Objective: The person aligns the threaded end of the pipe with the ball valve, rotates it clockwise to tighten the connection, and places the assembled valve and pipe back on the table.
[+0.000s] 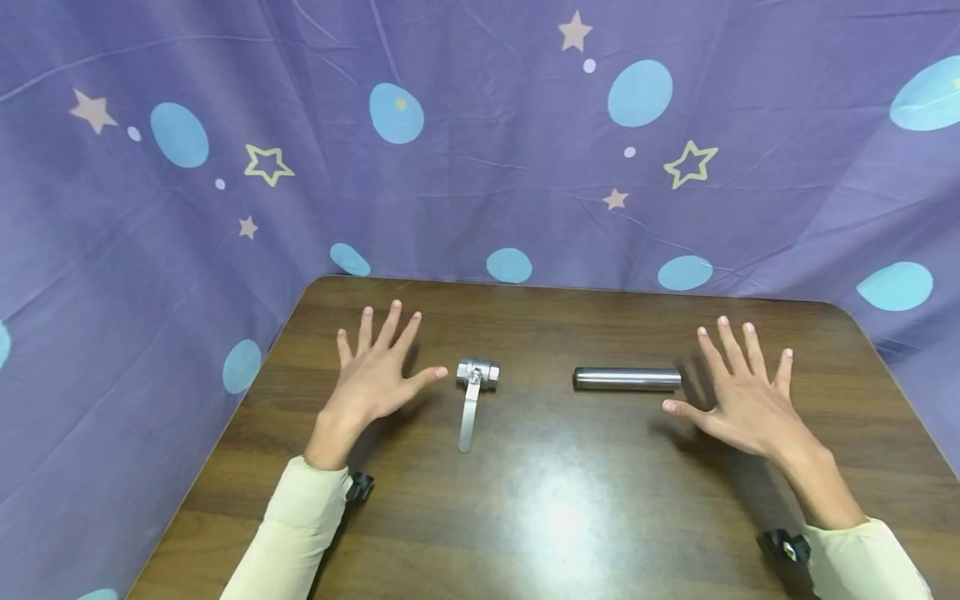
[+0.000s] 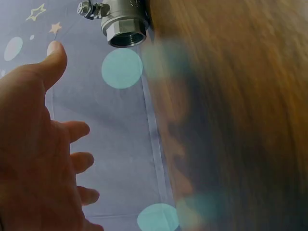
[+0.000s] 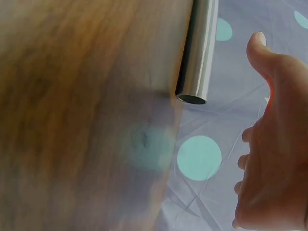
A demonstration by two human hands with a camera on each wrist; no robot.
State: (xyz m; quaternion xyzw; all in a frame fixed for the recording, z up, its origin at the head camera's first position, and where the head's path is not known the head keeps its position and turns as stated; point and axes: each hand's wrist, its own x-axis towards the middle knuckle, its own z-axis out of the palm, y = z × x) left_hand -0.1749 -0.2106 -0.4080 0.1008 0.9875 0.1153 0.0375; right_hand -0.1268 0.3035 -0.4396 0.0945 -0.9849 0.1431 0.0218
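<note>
A metal ball valve (image 1: 477,375) with a long flat lever handle (image 1: 468,421) lies left of the table's middle, its lever toward the near edge. To its right is a short shiny steel pipe (image 1: 627,380), lying crosswise. My left hand (image 1: 375,379) is spread palm down just left of the valve, thumb tip close to it but apart. Fingers spread, my right hand (image 1: 753,408) hovers right of the pipe's end without touching it. In the left wrist view the valve's threaded opening (image 2: 127,38) shows; in the right wrist view the pipe's hollow end (image 3: 192,99) does.
Both things lie on a brown wood-grain table (image 1: 525,325) with rounded far corners. A purple cloth (image 1: 480,192) with stars and blue spots hangs behind and beside it. Light reflects off the tabletop near the front. Each wrist carries a small black device (image 1: 360,487).
</note>
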